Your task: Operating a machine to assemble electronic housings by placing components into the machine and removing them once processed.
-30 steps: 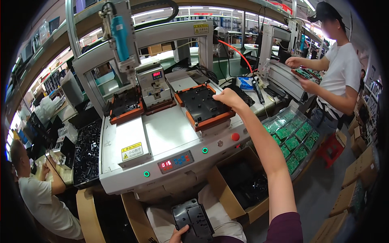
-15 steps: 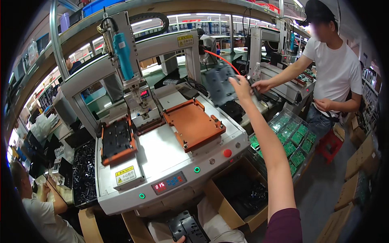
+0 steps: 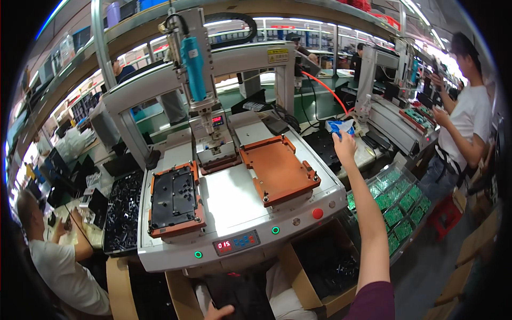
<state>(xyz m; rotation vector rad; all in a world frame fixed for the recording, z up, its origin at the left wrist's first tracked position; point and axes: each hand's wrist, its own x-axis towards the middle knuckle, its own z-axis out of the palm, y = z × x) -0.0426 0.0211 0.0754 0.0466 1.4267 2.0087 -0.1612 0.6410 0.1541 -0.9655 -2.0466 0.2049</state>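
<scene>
My right arm stretches forward to the bench right of the machine. There my right hand [image 3: 345,145] is closed on the lower edge of a crinkled blue-and-white packet [image 3: 341,127]. Black plastic parts [image 3: 320,149] lie just left of it. Low in the middle, my left hand [image 3: 220,311] grips the edge of a black plastic panel [image 3: 242,296] over my lap; only its thumb side shows. In front stands a screwdriving machine [image 3: 194,69]. Its left orange fixture [image 3: 199,221] holds a black panel [image 3: 173,197]; the right orange fixture [image 3: 277,165] has a bare surface.
A clear tray [image 3: 392,256] of green circuit boards stands at right, beside an open carton [image 3: 304,277] of black parts. A bin of black parts [image 3: 124,213] is at left. One person [image 3: 464,112] stands at right, another [image 3: 53,261] sits at left.
The dark panel raised by my right hand has left it; that hand now has the blue-and-white packet. The person at right has drawn back and raised a hand. My view has shifted left.
</scene>
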